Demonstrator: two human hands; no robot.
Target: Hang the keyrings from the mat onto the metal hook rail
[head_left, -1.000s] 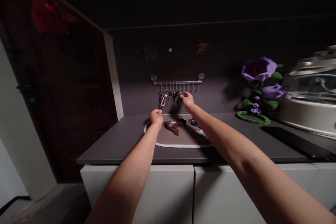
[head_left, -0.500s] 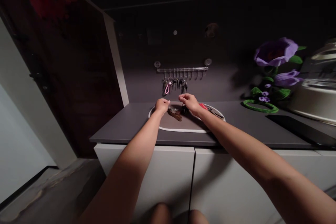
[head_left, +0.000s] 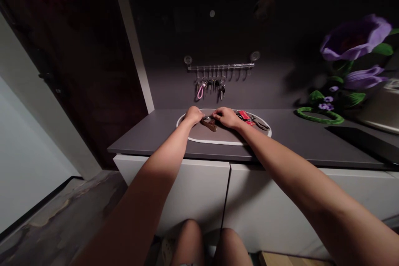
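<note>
Both my hands rest on an oval grey mat (head_left: 227, 140) with a white rim on the dark counter. My left hand (head_left: 193, 114) is curled closed at the mat's left end, touching a brown key fob (head_left: 209, 123). My right hand (head_left: 227, 116) lies just right of the fob, fingers bent and pinched at its key ring; what they hold is too small to make out. Red-tagged keys (head_left: 245, 115) and darker keys (head_left: 260, 124) lie on the mat beyond my right wrist. On the wall above, a hook rail (head_left: 220, 66) carries several key bunches, one with a pink loop (head_left: 199, 91).
Purple artificial flowers (head_left: 355, 43) with a green ring base (head_left: 318, 116) stand at the right of the dark counter (head_left: 149, 137). A pale appliance (head_left: 385, 106) sits at the far right. A dark panel (head_left: 75, 62) rises at the left. White cabinet doors (head_left: 193, 191) and my knees are below.
My right hand came down from the hook rail to the mat beside the brown fob. My left hand stayed at the mat's left end. The view tilted downward.
</note>
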